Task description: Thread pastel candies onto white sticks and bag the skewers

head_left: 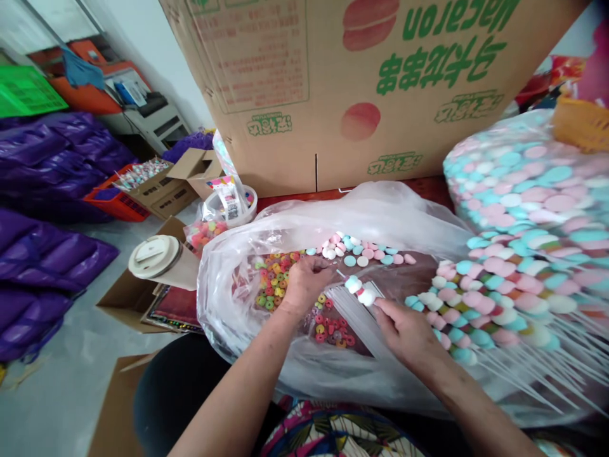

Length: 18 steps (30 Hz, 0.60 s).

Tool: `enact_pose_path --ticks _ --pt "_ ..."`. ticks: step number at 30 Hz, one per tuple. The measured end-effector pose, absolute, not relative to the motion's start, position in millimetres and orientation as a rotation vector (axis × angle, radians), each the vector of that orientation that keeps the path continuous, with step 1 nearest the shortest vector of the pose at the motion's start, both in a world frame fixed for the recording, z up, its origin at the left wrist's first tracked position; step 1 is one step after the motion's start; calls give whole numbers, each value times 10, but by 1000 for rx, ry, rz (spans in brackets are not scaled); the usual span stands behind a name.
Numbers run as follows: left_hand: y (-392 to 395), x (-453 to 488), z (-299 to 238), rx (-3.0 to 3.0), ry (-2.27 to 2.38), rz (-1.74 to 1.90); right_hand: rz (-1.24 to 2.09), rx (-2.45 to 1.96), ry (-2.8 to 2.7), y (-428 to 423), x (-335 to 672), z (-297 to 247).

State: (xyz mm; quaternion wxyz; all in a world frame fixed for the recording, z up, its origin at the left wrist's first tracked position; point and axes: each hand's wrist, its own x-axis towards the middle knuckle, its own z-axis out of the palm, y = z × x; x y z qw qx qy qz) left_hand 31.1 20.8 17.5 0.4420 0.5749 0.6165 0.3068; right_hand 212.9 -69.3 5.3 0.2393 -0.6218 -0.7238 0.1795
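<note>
My right hand [406,330] grips a white stick with a few pale candies threaded on it, a candy skewer [360,290], its bare tip pointing up and left. Close to that tip, my left hand [307,285] has its fingers pinched together; what they hold, if anything, is hidden. Beneath the skewer lies a bundle of white sticks [354,317]. Colourful ring candies [275,276] sit in a pile left of my left hand, and more red rings [333,330] lie below it. Beyond my hands are pink, blue and white button candies [361,254].
Finished skewers [490,285] are heaped on the right before a bulging clear bag [533,171]. Clear plastic sheeting [219,285] surrounds the work surface. A large carton [323,127] stands behind; a lidded paper cup [164,260] and a white tub [247,206] are at left.
</note>
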Motion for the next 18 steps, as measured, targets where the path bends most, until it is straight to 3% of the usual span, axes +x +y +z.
enact_pose_path --ticks 5,11,18 --pt "60 251 168 1199 1434 965 430 -1799 -2186 -672 1987 112" --pt "-72 270 221 1556 1674 1010 469 -2100 -2304 -700 1807 345" --pt "-137 257 160 1560 1593 1058 449 -2012 -2276 -732 1729 324"
